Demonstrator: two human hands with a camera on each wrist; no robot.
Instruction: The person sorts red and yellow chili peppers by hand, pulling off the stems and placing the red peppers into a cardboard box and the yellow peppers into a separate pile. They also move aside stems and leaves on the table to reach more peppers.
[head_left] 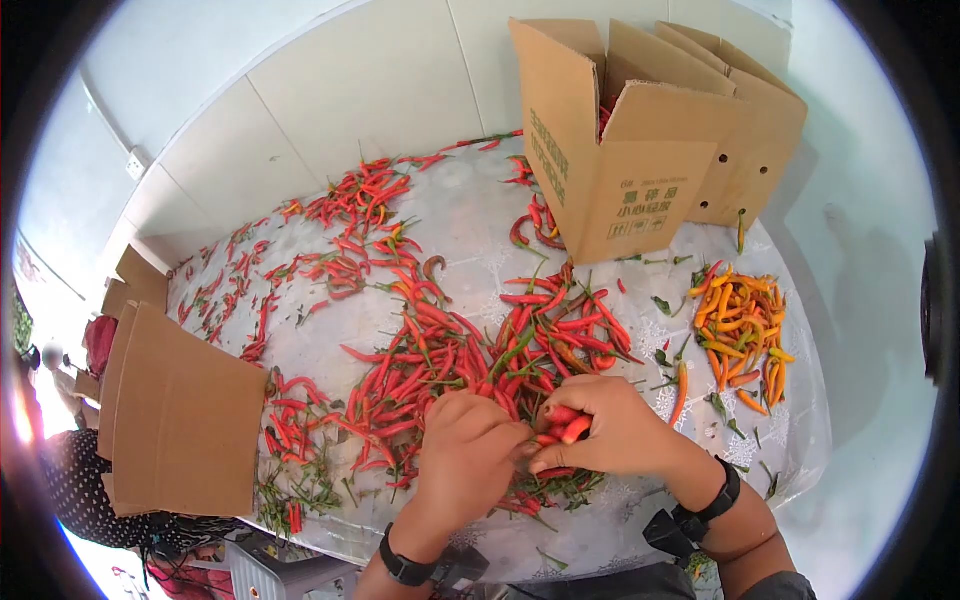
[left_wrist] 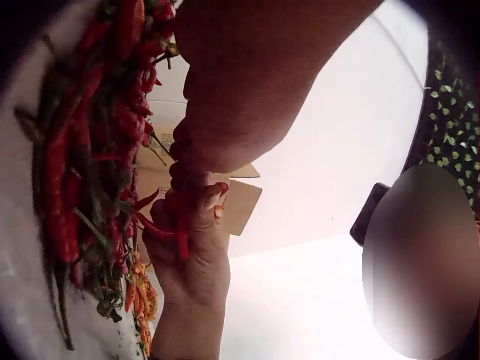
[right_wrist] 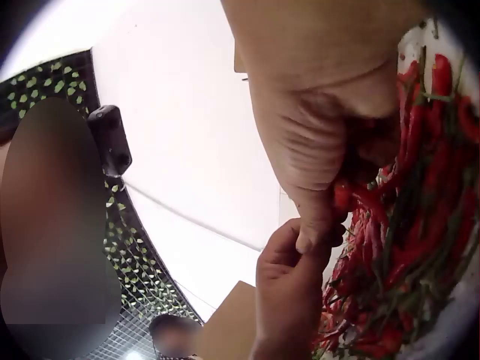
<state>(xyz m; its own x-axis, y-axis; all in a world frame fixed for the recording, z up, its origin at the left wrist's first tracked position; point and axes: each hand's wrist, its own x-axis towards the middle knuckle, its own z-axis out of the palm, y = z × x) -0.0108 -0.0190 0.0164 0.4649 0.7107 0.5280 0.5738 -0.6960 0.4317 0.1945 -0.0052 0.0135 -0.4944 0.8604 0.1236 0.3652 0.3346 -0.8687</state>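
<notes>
Several red peppers (head_left: 575,429) are gripped in the curled fingers of the right hand (head_left: 610,425), above the near side of a large pile of red peppers (head_left: 430,350). Against its thumb and fingertips are the curled fingers of the left hand (head_left: 468,455); what they may pinch is hidden. In the left wrist view, red peppers (left_wrist: 182,229) stick out between the left hand (left_wrist: 240,90) and the right hand (left_wrist: 191,274). The right wrist view shows a red pepper (right_wrist: 343,196) by the right hand (right_wrist: 315,135), whose thumb meets the left hand (right_wrist: 289,292).
Orange peppers (head_left: 738,325) lie in a pile at the right. Cardboard boxes stand at the back right (head_left: 650,190) and left edge (head_left: 190,420). Green stems (head_left: 305,485) lie near the front edge. A person in dotted clothing (head_left: 75,480) is at the far left.
</notes>
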